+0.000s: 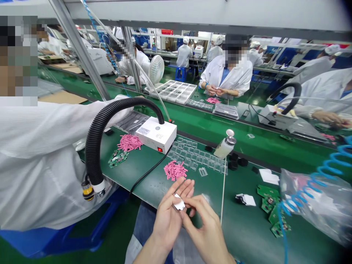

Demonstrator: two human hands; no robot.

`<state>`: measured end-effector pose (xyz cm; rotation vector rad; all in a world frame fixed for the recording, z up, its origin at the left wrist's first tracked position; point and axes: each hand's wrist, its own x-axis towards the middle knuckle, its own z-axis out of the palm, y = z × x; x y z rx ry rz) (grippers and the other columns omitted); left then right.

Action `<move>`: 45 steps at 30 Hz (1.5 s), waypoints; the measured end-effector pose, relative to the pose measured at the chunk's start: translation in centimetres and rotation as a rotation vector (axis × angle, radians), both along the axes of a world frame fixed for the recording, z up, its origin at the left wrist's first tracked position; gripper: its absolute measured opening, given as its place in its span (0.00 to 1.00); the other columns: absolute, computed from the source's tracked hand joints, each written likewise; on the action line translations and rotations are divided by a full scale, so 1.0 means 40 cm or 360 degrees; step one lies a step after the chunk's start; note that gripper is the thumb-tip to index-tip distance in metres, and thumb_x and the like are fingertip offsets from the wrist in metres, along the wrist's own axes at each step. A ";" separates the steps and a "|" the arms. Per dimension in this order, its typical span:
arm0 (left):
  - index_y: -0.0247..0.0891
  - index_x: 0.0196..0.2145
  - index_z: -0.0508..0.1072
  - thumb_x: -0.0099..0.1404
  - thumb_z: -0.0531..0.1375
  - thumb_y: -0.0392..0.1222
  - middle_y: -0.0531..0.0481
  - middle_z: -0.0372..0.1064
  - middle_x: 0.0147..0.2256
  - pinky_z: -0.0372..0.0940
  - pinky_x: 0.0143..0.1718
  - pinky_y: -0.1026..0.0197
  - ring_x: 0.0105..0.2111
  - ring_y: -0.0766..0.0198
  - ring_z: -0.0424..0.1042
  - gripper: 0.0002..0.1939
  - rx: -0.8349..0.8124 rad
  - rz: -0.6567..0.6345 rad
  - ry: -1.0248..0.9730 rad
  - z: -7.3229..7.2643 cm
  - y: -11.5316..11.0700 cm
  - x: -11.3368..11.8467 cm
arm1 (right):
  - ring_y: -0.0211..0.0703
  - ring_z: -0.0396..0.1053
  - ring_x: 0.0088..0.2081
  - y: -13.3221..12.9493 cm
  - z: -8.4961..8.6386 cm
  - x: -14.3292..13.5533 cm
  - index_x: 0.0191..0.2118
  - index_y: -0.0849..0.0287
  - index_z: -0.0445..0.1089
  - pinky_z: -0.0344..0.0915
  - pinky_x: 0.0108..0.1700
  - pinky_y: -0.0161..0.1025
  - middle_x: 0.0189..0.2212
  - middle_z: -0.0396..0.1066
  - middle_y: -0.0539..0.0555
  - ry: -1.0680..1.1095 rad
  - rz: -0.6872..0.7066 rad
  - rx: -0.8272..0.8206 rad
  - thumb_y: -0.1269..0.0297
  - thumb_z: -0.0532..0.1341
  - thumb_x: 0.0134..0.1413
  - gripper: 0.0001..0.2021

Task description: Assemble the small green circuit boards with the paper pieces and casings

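Observation:
A small white rectangular piece lies across the palm and fingers of my left hand, low in the centre of the view. My left hand is palm up and its fingers curve around the piece. From the right, my right hand pinches the piece's edge between thumb and forefinger. Just beyond my hands is a pile of pink strips on the green table. Rows of clear plastic pieces lie behind that pile, with a single clear piece nearer to me.
A white box with a black hose stands left, near a co-worker's white sleeve. A bottle, black pieces, green circuit boards, a plastic bag and a blue coiled hose are right.

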<state>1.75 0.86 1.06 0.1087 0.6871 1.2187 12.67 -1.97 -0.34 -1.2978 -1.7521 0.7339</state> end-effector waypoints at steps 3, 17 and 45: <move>0.33 0.44 0.74 0.52 0.52 0.23 0.42 0.75 0.47 0.50 0.62 0.52 0.53 0.55 0.68 0.23 0.0023 0.0012 0.0054 0.000 -0.003 0.006 | 0.41 0.65 0.28 0.003 0.001 -0.003 0.40 0.55 0.69 0.64 0.32 0.36 0.29 0.66 0.50 -0.0052 -0.0061 0.0029 0.73 0.57 0.54 0.09; 0.31 0.41 0.75 0.60 0.57 0.28 0.39 0.75 0.46 0.57 0.58 0.54 0.52 0.53 0.68 0.12 -0.0057 0.0023 0.0073 0.012 -0.004 0.018 | 0.41 0.65 0.27 0.007 0.000 0.001 0.38 0.56 0.70 0.63 0.31 0.37 0.27 0.68 0.51 -0.0182 -0.0095 0.0081 0.73 0.57 0.52 0.08; 0.45 0.56 0.63 0.62 0.57 0.36 0.46 0.62 0.58 0.52 0.58 0.54 0.61 0.56 0.54 0.24 0.0276 -0.0159 0.0365 -0.023 -0.024 0.020 | 0.37 0.61 0.28 0.016 -0.026 0.011 0.32 0.58 0.65 0.59 0.31 0.33 0.27 0.64 0.47 0.0648 0.0083 -0.0730 0.59 0.60 0.55 0.08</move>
